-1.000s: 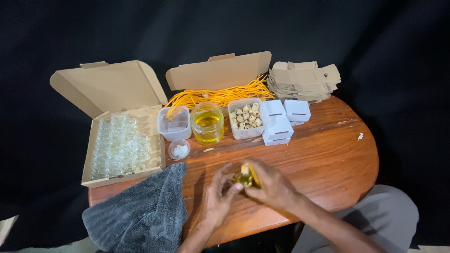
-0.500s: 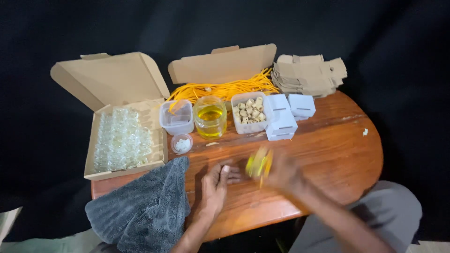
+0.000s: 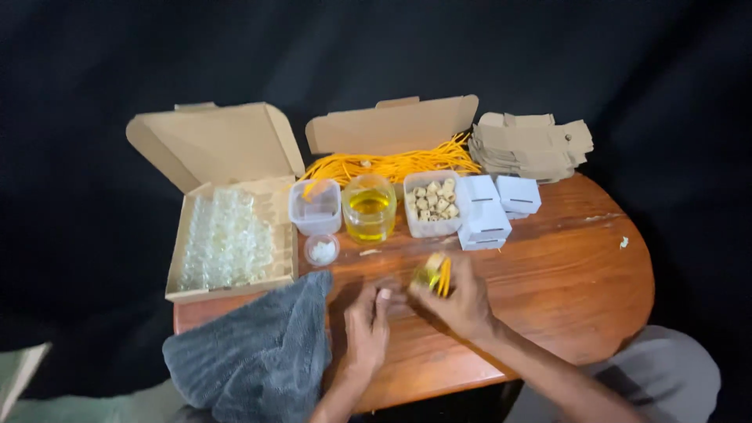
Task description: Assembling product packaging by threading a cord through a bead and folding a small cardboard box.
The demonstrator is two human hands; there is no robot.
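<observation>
My right hand (image 3: 462, 301) grips a small glass bottle (image 3: 429, 274) of yellow liquid with a cork top and a yellow cord alongside it, held just above the wooden table (image 3: 564, 266). My left hand (image 3: 366, 321) rests beside it on the table, fingers loosely curled, fingertips close to the bottle; whether it pinches anything is unclear. A grey towel (image 3: 258, 352) lies at the table's near left edge, next to the left hand.
An open cardboard box of clear glass bottles (image 3: 227, 239) sits at left. Behind are a box of yellow cords (image 3: 392, 164), a jar of yellow liquid (image 3: 369, 207), a tub of corks (image 3: 432, 202), an empty tub (image 3: 315, 207), small white boxes (image 3: 489, 207) and stacked flat cardboard (image 3: 533, 145).
My right hand swung the small bottle up and to the right, blurred, then brought it back toward my left hand. The view shifted slightly.
</observation>
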